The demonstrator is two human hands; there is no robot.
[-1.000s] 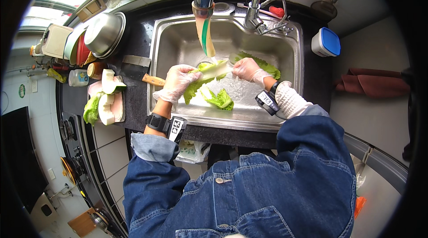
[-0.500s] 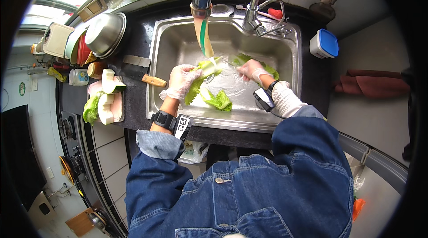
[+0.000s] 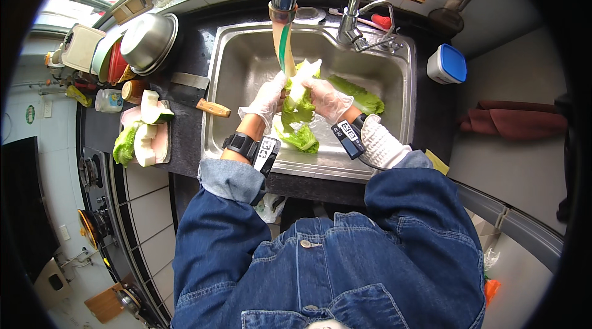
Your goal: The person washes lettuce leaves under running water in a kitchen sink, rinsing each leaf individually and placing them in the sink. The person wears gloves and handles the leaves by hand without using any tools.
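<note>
Above the steel sink [image 3: 246,61], my left hand [image 3: 269,102] and my right hand [image 3: 329,101], both in clear plastic gloves, close on a pale green lettuce leaf [image 3: 300,99]. The leaf stands upright between them, white stem end up, right beneath the faucet's hose [image 3: 284,48]. My fingertips are partly hidden behind the leaf. One loose lettuce leaf [image 3: 301,139] lies in the sink under my hands. Another leaf [image 3: 361,96] rests in the basin, to the right beyond my right hand.
Left of the sink a cleaver [image 3: 213,108] lies on the dark counter. Beside it, a tray [image 3: 162,147] holds cut melon pieces [image 3: 145,144] and lettuce. Metal bowls [image 3: 148,42] stand behind. A blue-lidded tub [image 3: 452,62] sits to the right; the faucet [image 3: 347,20] rises at the back.
My right hand has moved left from the far-right leaf, and now both hands meet on one leaf. That leaf has been raised under the hose.
</note>
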